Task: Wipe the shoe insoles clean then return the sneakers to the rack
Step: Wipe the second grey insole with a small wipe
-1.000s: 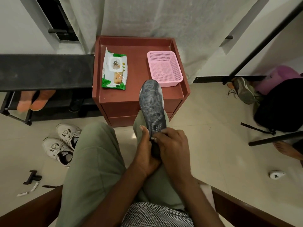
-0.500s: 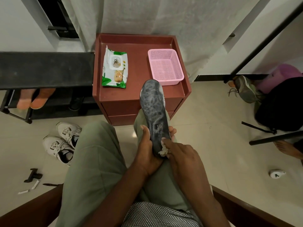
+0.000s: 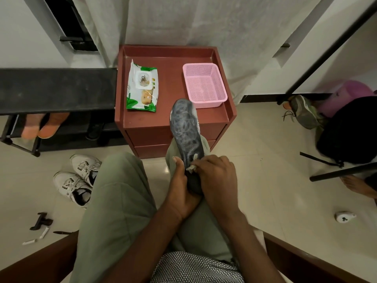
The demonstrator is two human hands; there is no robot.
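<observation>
Showing a dark grey insole [image 3: 186,131] with a matt, mesh-textured cloth face, marbled with pale worn swirls. Pressing against it, a crumpled off-white wipe [image 3: 191,168], soft and fibrous-looking. Sitting on a reddish-brown cabinet [image 3: 175,121] with a smooth, faintly satin top: a glossy plastic wipes pack [image 3: 142,88] catching light, and a pink perforated plastic basket [image 3: 204,85], matt. Lying on glossy cream floor tiles [image 3: 255,160]: white sneakers [image 3: 78,180] with scuffed, smooth leather-like uppers and woven laces. Draping over the knees, olive trousers [image 3: 114,201] in plain matt cloth. Standing at left, a black shoe rack [image 3: 55,88] with a dull, dusty top and thin metal legs.
</observation>
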